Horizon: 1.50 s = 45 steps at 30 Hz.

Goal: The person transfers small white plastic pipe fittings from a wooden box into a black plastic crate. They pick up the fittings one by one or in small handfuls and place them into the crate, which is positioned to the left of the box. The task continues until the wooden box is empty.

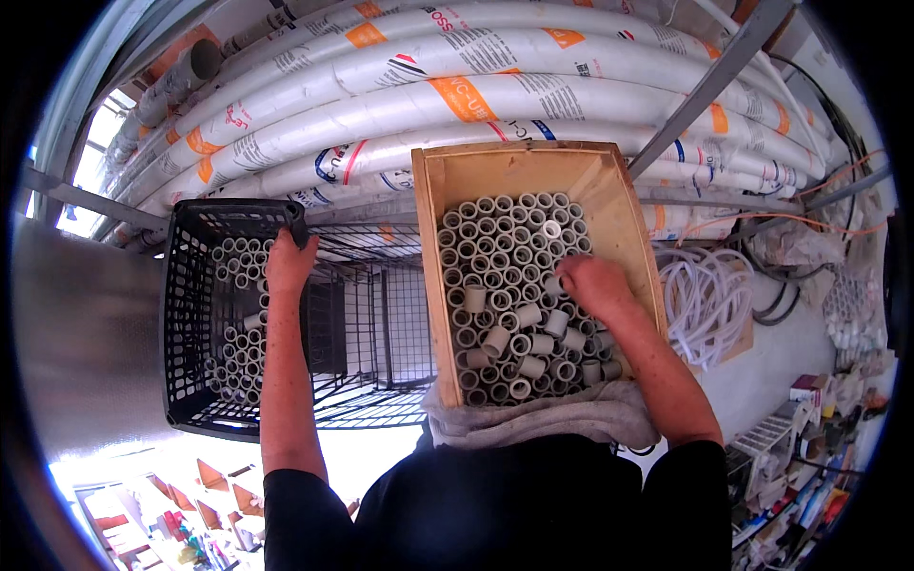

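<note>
A wooden box (430,285) stands before me, with many short grey plastic pipe couplings in it. Most stand on end in rows; several at the near side lie loose on top. At the box's right side, my right hand (593,284) has its fingertips on a grey coupling (553,286). To the left is a black plastic crate (171,314) with more upright couplings (243,350) inside and one lying on its side (253,320). My left hand (289,260) grips the crate's right rim near its far corner, and my forearm hides part of the crate.
Long wrapped white plastic pipes (400,103) lie across the far side, behind a metal bar (703,93). A black wire basket (407,314) sits between crate and box. Coiled clear hose (703,307) lies right; a folded cloth (543,421) is at the box's near edge.
</note>
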Motion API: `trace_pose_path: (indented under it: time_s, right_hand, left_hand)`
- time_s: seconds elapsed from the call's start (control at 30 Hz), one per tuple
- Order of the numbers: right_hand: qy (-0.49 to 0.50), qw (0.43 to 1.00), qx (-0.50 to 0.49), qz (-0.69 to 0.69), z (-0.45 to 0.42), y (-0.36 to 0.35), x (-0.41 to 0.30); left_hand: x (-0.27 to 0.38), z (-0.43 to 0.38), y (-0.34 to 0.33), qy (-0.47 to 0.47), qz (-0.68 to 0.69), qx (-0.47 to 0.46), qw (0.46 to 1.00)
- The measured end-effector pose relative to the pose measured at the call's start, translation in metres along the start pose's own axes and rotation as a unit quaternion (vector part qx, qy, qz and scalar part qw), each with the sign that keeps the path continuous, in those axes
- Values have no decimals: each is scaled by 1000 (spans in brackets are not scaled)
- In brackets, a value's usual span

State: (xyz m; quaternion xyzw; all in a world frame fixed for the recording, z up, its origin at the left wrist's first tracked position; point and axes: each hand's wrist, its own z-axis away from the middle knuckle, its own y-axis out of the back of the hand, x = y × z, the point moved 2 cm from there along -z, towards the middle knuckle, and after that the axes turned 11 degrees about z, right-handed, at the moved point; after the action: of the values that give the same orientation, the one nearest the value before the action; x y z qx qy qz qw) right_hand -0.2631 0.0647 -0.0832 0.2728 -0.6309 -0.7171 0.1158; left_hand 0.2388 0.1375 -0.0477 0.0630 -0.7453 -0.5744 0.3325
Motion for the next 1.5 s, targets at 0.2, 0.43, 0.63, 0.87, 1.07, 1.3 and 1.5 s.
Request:
trace_pose_path:
  time_s: [0.2,0.43,0.63,0.87,1.07,1.3,1.5]
  right_hand:
    - [-39,994,101,-11,-6,14,1]
    - [-30,994,95,-47,-5,19,-2]
    - [30,997,18,-61,4,22,-9]
    - [76,991,38,-100,-5,4,12]
    - [-26,989,139,-43,-29,15,21]
    - [-42,990,132,-15,-34,-18,40]
    - [9,993,88,-77,-23,19,15]
  left_hand:
    - [-1,1,2,2,4,-5,1000]
    - [-1,0,1,5,12,-8,1000]
    - [1,1,2,5,8,-3,1000]
    - [0,-2,-1,-9,14,-2,1000]
    - [-1,1,3,11,22,-13,1000]
    - [3,0,1,9,-5,-8,1000]
    - [-3,-1,-2,-13,-2,7,1000]
